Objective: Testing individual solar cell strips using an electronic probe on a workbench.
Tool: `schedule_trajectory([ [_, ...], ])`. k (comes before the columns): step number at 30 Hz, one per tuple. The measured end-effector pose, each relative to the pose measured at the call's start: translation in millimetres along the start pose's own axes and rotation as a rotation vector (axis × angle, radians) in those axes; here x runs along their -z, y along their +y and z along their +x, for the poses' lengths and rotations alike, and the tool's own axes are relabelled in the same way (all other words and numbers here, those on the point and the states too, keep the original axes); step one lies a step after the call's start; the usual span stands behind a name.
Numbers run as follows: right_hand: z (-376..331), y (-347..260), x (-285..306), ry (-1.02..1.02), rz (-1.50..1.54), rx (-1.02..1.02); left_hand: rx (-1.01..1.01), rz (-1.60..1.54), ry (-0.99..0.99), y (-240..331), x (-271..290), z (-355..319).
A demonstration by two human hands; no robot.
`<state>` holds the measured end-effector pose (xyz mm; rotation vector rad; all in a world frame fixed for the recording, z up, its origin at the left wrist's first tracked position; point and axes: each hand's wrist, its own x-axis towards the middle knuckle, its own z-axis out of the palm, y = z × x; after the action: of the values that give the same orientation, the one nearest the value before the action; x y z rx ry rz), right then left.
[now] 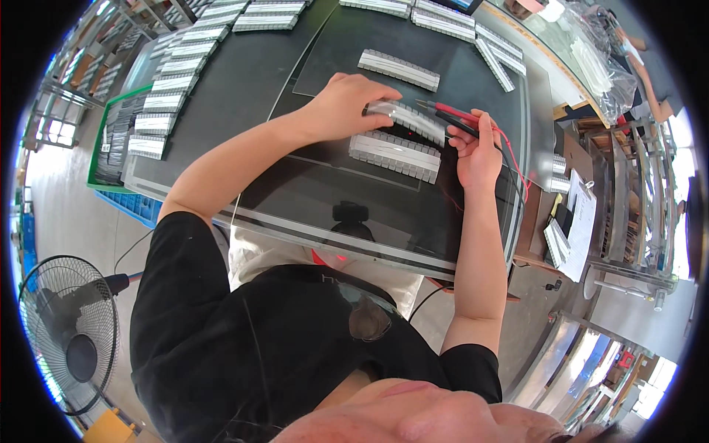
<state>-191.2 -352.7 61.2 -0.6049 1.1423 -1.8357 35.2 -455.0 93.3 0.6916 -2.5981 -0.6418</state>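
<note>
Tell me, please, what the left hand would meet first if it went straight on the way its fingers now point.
Beyond the strip it holds, the left hand would probably first meet the probes in the right hand, though depth is unclear.

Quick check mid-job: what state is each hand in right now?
Left hand: closed, fingers gripping the left end of a grey-and-white strip.
Right hand: closed, holding a red probe and a black probe.
</note>
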Motion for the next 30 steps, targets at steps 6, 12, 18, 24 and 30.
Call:
schedule_trajectory([
  [6, 1, -2, -2, -0.016, -0.015, -0.048, -0.087, 0.082, 0.011, 15, -10, -39],
  [12, 1, -2, -2, -0.022, -0.021, -0.047, -0.156, 0.063, 0.134, 3, -3, -18],
  [18, 0, -2, -2, -0.038, -0.022, -0.047, -0.049, 0.335, 0.281, -63, -13, 41],
  [24, -1, -3, -4, -0.047, -0.037, -0.040, -0.135, 0.315, 0.277, -71, -12, 48],
  [30, -2, 0, -4, -0.052, -0.090, 0.000, -0.238, 0.260, 0.239, -31, -23, 22],
])
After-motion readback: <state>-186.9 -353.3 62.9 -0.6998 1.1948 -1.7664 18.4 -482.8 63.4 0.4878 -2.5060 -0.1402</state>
